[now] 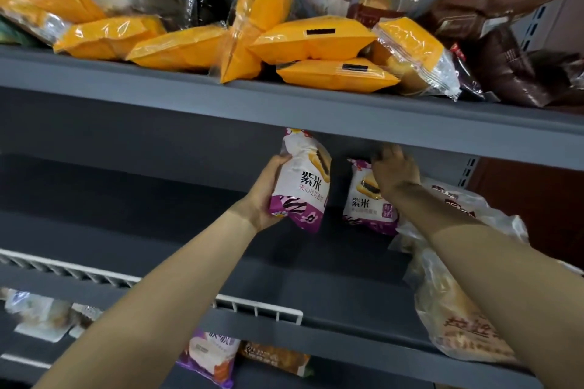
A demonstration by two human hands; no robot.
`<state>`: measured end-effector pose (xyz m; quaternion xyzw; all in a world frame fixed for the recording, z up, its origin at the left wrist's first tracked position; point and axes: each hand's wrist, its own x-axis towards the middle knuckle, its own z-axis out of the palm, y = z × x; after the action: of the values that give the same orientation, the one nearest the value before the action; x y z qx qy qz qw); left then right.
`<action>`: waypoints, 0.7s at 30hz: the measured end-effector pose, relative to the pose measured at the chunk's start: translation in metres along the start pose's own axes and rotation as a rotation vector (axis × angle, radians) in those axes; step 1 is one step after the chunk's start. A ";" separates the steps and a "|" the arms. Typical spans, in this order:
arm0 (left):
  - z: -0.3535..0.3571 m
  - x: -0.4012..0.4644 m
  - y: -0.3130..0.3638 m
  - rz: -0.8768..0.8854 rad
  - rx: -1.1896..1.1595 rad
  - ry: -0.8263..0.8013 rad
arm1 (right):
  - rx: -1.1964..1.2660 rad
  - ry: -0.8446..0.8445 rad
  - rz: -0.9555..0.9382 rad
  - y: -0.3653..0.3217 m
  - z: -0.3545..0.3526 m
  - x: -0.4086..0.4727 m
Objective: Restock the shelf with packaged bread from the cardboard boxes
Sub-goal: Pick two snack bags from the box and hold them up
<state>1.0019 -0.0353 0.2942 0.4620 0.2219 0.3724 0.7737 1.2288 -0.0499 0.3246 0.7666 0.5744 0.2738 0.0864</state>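
Observation:
My left hand (264, 191) grips a white-and-purple bread packet (301, 181) and holds it upright over the middle shelf (189, 249), just under the upper shelf's edge. A second packet of the same kind (363, 199) stands at the back of that shelf to the right. My right hand (395, 170) rests on its top, fingers curled over it. No cardboard box is in view.
The upper shelf (284, 104) is piled with orange packets (311, 41) and brown packets (493, 28). A clear bag of bread (458, 319) lies at the right of the middle shelf. A white wire rail (259, 309) runs along its front edge. More packets (208, 354) sit on the shelf below.

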 end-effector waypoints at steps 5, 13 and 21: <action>0.004 0.001 -0.004 -0.022 -0.081 -0.027 | 0.426 -0.017 0.014 0.003 -0.009 -0.004; 0.042 0.004 -0.016 -0.127 -0.062 -0.106 | 1.806 -0.386 -0.126 0.007 -0.053 -0.038; 0.063 0.027 -0.020 0.026 0.527 0.166 | 1.574 -0.034 0.172 0.022 -0.028 -0.029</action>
<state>1.0696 -0.0543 0.3058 0.6181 0.3680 0.3483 0.6010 1.2272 -0.0896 0.3490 0.6483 0.5366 -0.2190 -0.4937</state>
